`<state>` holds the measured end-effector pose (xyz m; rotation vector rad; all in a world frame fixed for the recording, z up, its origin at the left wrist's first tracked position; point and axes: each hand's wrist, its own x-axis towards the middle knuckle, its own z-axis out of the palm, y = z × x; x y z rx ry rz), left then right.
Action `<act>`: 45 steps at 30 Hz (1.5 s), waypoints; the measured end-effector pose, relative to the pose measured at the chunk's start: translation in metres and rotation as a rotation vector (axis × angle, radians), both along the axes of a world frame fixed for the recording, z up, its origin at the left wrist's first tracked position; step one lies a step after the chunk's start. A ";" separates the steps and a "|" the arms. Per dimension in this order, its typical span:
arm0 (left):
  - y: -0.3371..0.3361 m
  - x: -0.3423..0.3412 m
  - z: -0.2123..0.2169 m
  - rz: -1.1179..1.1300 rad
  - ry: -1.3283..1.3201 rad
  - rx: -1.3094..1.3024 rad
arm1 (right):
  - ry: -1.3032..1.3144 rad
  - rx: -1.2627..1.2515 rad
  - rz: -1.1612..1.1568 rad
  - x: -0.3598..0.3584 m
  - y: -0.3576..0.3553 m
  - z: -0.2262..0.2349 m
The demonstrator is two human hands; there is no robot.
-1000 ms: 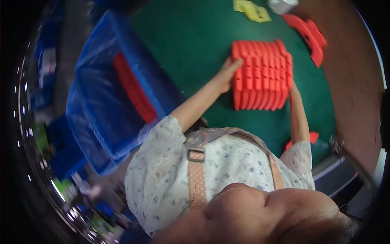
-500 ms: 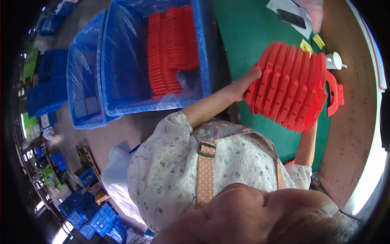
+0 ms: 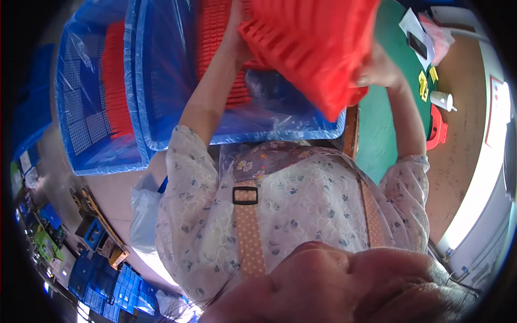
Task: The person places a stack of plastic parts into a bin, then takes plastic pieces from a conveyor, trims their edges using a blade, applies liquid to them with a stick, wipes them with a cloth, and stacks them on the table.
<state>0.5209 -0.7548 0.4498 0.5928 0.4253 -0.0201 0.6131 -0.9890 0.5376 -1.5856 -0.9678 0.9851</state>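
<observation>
Between my two hands is a stack of red plastic parts (image 3: 318,51), tilted and blurred by motion. My left hand (image 3: 237,43) presses on the stack's left end, its fingers partly hidden. At the opposite end my right hand (image 3: 381,69) is closed around the red edge. The stack hangs over the right side of a blue crate (image 3: 177,141) lined with clear plastic film. Inside that crate, rows of similar red parts (image 3: 211,29) stand packed together, partly covered from view by my left arm and the stack.
A second film-lined blue crate (image 3: 81,75) at the left holds another red row (image 3: 117,81). On the green bench (image 3: 377,142) to the right are a phone (image 3: 417,46), yellow pieces (image 3: 423,85), a white cup (image 3: 441,99) and a single red part (image 3: 437,129).
Both hands have carried the red stack leftward from over the green bench to above the blue crate. The view has shifted, showing more of the left crate and its red parts.
</observation>
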 end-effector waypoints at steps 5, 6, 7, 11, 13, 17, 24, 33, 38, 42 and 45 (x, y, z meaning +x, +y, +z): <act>0.018 -0.005 -0.048 -0.288 -0.622 -0.637 | 0.054 -0.062 0.023 -0.020 0.041 -0.032; 0.020 -0.003 -0.057 -0.205 -0.403 -0.358 | 0.032 -0.087 0.030 -0.018 0.044 -0.041; 0.020 -0.003 -0.069 -0.113 -0.175 -0.086 | 0.017 -0.116 0.046 -0.017 0.046 -0.054; 0.015 -0.028 -0.130 -0.239 -0.439 -0.624 | -0.149 -0.218 0.099 -0.033 0.037 -0.099; 0.004 -0.044 -0.151 -0.130 -0.522 -0.568 | -0.558 -0.255 0.366 -0.043 0.039 -0.109; -0.015 -0.082 -0.184 -0.067 -0.101 -0.473 | -0.664 -0.342 0.481 -0.073 0.034 -0.147; -0.039 -0.119 -0.222 -0.081 0.136 -0.447 | -0.742 -0.385 0.516 -0.106 0.012 -0.195; -0.073 -0.078 -0.269 -0.203 0.198 -0.328 | -0.756 -0.497 0.381 -0.114 -0.046 -0.252; -0.088 -0.067 -0.355 -0.342 0.319 -0.097 | -0.722 -0.612 0.362 -0.126 -0.034 -0.265; -0.084 -0.063 -0.359 -0.409 0.427 0.318 | -0.686 -0.651 0.336 -0.125 -0.034 -0.273; -0.053 -0.058 -0.335 -0.634 0.562 0.646 | -0.668 -0.707 0.319 -0.122 -0.032 -0.281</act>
